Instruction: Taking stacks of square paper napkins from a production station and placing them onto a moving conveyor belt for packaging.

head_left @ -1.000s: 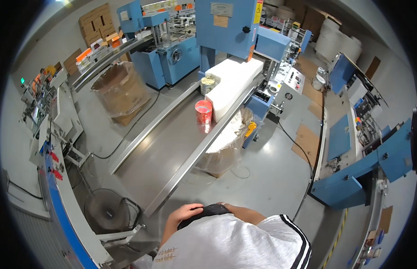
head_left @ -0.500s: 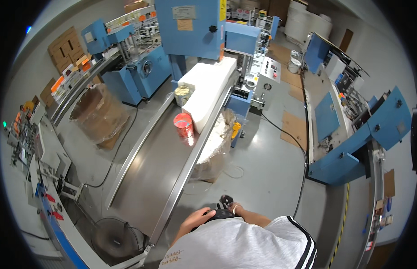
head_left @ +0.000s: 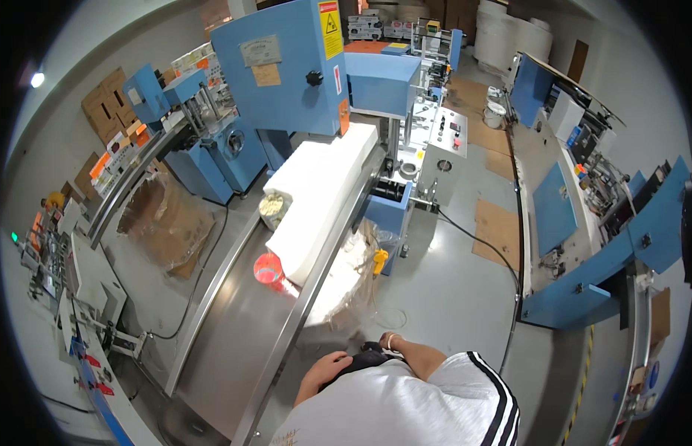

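Observation:
My left hand (head_left: 331,366) lies at my waist with its fingers laid over a dark, soft-looking thing (head_left: 364,360) whose kind I cannot make out. Beyond it, my right hand (head_left: 390,341) is small and partly hidden by the wrist, beside the same dark thing. A pale band circles the right wrist. Ahead and to the left, a long white stack (head_left: 316,193) lies on a metal conveyor table (head_left: 227,357). A red round can (head_left: 268,269) and a can with a pale top (head_left: 272,208) stand against the stack's left side. Neither hand touches these.
A blue machine housing (head_left: 282,70) stands over the stack. Under the table's right rail sits a plastic-lined bin of white material (head_left: 338,286). A control box (head_left: 446,145) trails a black cable. Blue machines with open doors (head_left: 662,212) line the right; a plastic-lined carton (head_left: 163,223) stands left.
The table, stack and cans have come nearer and shifted left and down in view, as I move toward the machine. Both hands stay near my waist; the dark thing by the right hand is less visible.

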The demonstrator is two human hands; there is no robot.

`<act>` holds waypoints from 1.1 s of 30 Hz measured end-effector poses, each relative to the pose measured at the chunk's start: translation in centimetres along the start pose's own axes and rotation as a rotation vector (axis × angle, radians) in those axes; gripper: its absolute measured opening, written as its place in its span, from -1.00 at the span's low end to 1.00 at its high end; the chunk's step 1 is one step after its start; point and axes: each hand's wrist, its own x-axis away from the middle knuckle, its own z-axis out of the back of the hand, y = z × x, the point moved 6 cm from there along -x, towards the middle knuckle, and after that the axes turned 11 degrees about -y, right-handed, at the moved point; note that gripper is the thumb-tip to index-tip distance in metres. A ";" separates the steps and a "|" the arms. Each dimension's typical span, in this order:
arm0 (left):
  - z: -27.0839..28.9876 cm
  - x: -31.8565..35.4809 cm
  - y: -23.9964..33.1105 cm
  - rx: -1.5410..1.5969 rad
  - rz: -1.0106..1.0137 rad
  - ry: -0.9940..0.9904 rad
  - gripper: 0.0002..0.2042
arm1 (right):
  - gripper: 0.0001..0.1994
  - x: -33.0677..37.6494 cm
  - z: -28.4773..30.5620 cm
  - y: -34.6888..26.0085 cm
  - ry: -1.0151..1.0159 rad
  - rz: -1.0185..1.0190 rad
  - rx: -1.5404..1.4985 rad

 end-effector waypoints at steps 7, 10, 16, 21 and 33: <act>-0.4 -3.0 -1.3 0.274 0.062 0.054 -0.58 | -0.77 -4.4 0.7 2.7 -0.110 0.291 0.708; 0.0 -3.2 -1.9 0.192 0.007 0.356 -0.65 | -0.79 -4.0 1.6 3.1 -0.087 0.357 0.775; 1.5 -1.5 -0.7 0.267 -0.026 0.657 -0.80 | -0.75 -3.9 3.3 -0.5 -0.162 0.432 0.789; 2.6 0.8 -0.9 0.464 -0.235 0.771 -0.80 | -0.72 -2.4 4.1 -5.9 -0.186 0.800 0.877; 5.4 7.6 2.0 0.540 -0.377 1.217 -0.81 | -0.71 17.7 22.0 -24.5 -0.218 1.047 0.116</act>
